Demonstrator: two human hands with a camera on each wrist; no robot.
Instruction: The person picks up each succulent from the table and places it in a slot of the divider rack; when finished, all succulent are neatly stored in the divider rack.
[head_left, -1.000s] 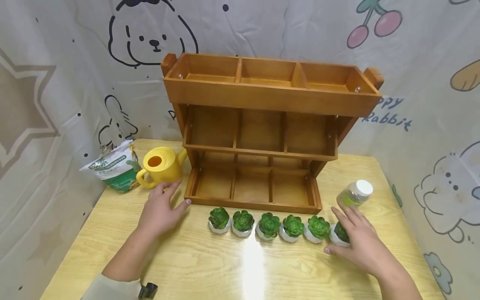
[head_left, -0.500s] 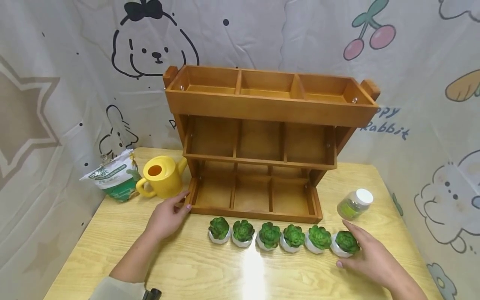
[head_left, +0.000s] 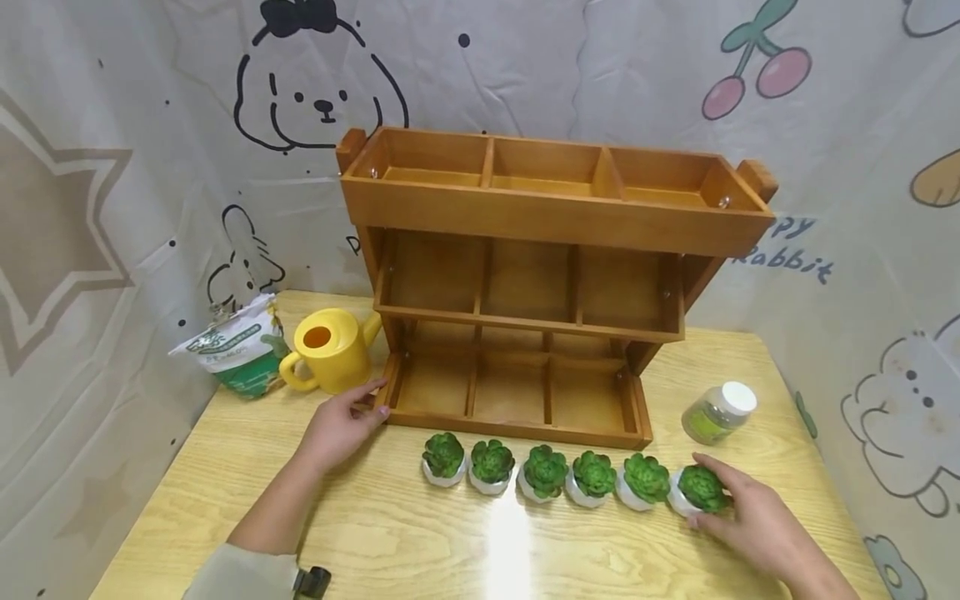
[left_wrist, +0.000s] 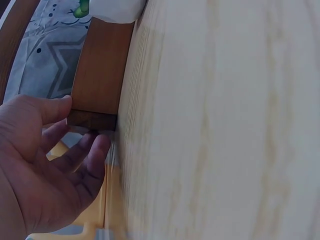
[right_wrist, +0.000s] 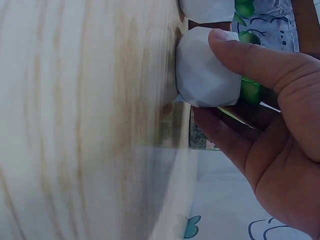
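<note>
At the right end of a row of small potted succulents, my right hand point(head_left: 757, 521) holds the last potted succulent point(head_left: 701, 489) between thumb and fingers. In the right wrist view its white faceted pot point(right_wrist: 205, 70) stands on the table, with the thumb on one side and fingertips at the other. My left hand point(head_left: 341, 429) grips the front left corner of the three-tier wooden shelf point(head_left: 517, 431). Seen from the left wrist, the thumb lies against the front board point(left_wrist: 102, 70) and the curled fingers are at its end. The other succulents point(head_left: 545, 473) line up before the shelf.
A yellow watering can point(head_left: 333, 350) stands left of the shelf, beside a green and white bag point(head_left: 243, 350). Right of the shelf is a clear jar with a white lid point(head_left: 720, 412). Printed curtains point(head_left: 525, 67) border the wooden table point(head_left: 405, 550).
My left hand moved from beside the watering can to the shelf's corner. My right hand, at first above the end succulent, has closed around its pot. The head view shifted slightly.
</note>
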